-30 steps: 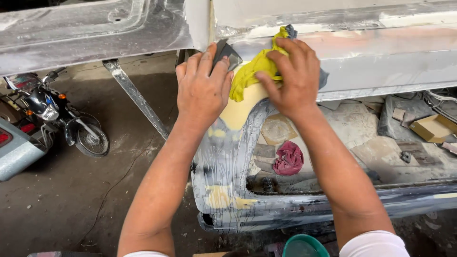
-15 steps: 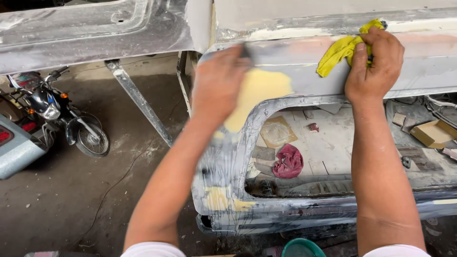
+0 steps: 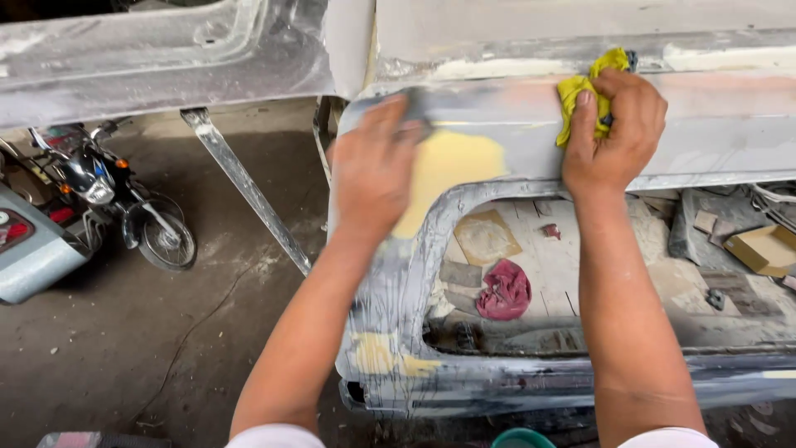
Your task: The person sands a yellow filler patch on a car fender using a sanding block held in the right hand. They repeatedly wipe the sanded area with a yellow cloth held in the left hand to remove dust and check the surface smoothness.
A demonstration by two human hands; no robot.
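Filler patch worked on a bare car panel with both hands.

The left hand (image 3: 371, 170) is pressed flat, fingers together, over a dark pad (image 3: 419, 112) at the upper edge of the yellow filler patch (image 3: 452, 166); it is blurred, so whether the pad is gripped or only pressed down cannot be told. The right hand (image 3: 618, 133) is closed around a yellow rag (image 3: 584, 87), held against the panel (image 3: 730, 137) just right of the patch, apparently to brace and keep the rag ready. A second filler spot (image 3: 377, 357) is seen lower on the panel edge. Inside the opening a red cloth (image 3: 503, 292) and a cardboard box (image 3: 763, 247) are lying. A motorcycle (image 3: 124, 203) is parked on the floor (image 3: 124, 348) at left.
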